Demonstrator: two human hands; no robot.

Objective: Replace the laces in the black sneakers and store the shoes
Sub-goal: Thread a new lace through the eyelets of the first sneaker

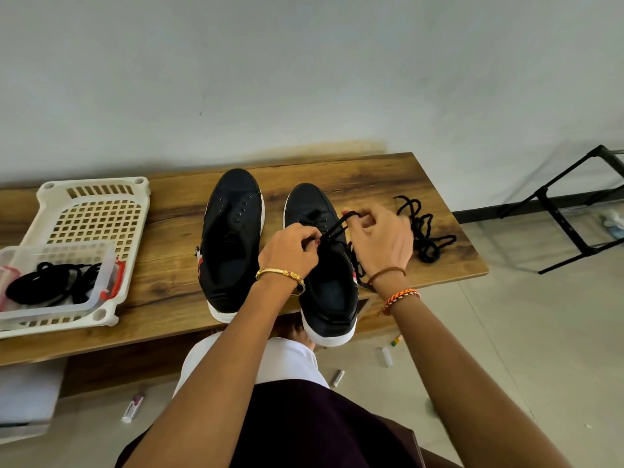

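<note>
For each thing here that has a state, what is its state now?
Left sneaker: unlaced, eyelets empty.
Right sneaker: partly laced.
Lace in hands: pinched by left hand and right hand.
Loose lace: tangled on table.
Clear box: open, holding black laces.

You're working on a bench (371, 177) showing matt, grained wood. The sneakers (233, 231) are looking like matt black cloth with smooth white rubbery soles. The perforated basket (98, 211) is looking like smooth cream plastic.
</note>
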